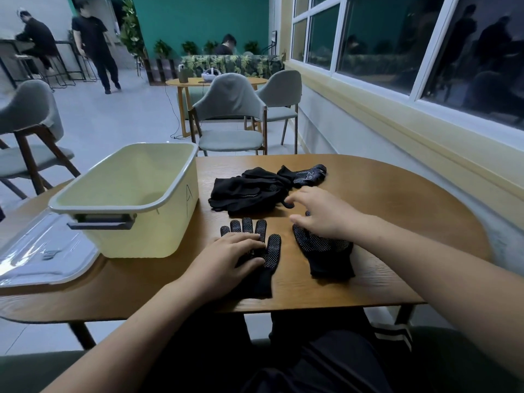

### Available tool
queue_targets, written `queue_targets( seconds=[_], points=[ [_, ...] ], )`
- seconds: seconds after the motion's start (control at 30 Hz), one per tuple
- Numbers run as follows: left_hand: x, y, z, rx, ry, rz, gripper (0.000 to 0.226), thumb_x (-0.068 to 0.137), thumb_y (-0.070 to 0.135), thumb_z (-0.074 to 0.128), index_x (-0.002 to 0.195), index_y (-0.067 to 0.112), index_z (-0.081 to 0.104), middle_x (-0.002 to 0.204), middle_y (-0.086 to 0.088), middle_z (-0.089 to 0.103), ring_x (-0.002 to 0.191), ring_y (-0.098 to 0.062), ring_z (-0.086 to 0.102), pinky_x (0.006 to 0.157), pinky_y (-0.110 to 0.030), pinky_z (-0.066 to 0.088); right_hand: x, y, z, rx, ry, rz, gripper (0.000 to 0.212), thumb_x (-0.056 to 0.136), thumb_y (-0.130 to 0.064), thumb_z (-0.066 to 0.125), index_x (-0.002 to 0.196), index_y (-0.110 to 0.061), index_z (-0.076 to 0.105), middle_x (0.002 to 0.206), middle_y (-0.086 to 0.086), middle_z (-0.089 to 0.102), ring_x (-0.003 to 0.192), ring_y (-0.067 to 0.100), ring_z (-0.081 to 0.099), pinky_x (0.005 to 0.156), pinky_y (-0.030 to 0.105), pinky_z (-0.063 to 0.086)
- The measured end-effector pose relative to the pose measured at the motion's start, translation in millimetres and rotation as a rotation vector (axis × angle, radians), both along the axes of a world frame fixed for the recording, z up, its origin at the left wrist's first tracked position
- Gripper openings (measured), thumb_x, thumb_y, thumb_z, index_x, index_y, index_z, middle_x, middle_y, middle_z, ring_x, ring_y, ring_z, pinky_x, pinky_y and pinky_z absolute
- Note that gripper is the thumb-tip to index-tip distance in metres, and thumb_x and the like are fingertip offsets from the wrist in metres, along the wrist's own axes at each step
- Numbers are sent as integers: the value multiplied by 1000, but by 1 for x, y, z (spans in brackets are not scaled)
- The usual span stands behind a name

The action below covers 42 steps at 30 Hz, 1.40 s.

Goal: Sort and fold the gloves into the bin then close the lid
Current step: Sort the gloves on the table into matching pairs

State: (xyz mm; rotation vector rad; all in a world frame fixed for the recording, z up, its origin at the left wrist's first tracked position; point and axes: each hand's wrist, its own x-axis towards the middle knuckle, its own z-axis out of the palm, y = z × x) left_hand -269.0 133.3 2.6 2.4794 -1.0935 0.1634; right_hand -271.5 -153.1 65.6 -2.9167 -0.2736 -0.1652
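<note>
Two black dotted gloves lie flat side by side near the table's front edge. My left hand (226,258) presses flat on the left glove (268,255), whose fingers point away from me. My right hand (323,214) hovers with relaxed, spread fingers over the finger end of the right glove (329,253) and holds nothing. A pile of several black gloves (255,190) lies further back, mid-table. The pale yellow bin (127,199) stands open on the left, with nothing visible inside. Its clear lid (42,251) lies flat at the left edge.
The wooden table (382,194) has a rounded right end beside a wall under the windows. Grey chairs (229,114) stand beyond the far edge and at the left. People are in the room far behind.
</note>
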Motion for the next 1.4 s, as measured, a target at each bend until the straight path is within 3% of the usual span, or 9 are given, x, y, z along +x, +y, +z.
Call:
queue_targets(
  seconds=[0.1,0.23,0.43,0.73,0.97,1.13,1.27,1.4],
  points=[
    [4,-1,-2,-64,16,10,46,98,65,54,134,40,69,148,22,59,138,-1,52,115,-36,44,27,20,2,5,-106,0,38,96,-35,67,133,-23,65,128,1,63,122,25,58,102,47,52],
    [4,3,2,-286,95,71,29,100,48,67,124,34,75,133,21,66,126,4,59,109,-29,48,54,36,0,-73,-190,-35,35,91,-24,67,126,-19,67,125,5,60,120,30,53,100,44,49],
    [3,10,3,-475,146,140,13,100,33,71,110,28,79,112,18,74,111,-1,67,95,-37,57,74,42,-4,-182,-215,-44,23,93,-22,65,115,-21,72,117,5,60,114,29,52,99,44,43],
    [1,10,4,-547,155,181,10,101,30,71,107,27,78,107,16,74,106,-5,69,86,-42,59,75,48,27,167,-284,-12,18,96,-24,62,103,-17,77,105,6,73,103,29,65,90,42,53],
    [7,10,10,-618,207,246,15,98,25,74,112,32,75,109,21,75,103,-3,70,86,-29,54,74,60,66,346,-310,-41,20,93,-30,68,104,-17,78,102,4,75,97,23,66,84,35,51],
    [10,4,25,-722,224,249,24,96,16,77,118,24,73,109,12,77,105,-2,71,85,-16,51,76,61,84,451,-320,-68,16,92,-33,71,96,-18,76,92,-1,72,91,20,65,74,29,42],
    [12,1,42,-776,213,264,23,95,16,77,117,21,73,104,7,78,97,-6,72,79,-16,54,68,66,96,538,-374,-88,12,92,-31,72,84,-22,68,79,-8,67,81,18,64,69,28,42],
    [17,-3,59,-829,196,262,18,95,18,77,113,21,74,99,6,78,90,-8,73,79,-25,60,60,70,109,663,-311,-97,13,93,-24,72,89,-12,72,73,5,73,58,17,69,56,31,52]
  ],
)
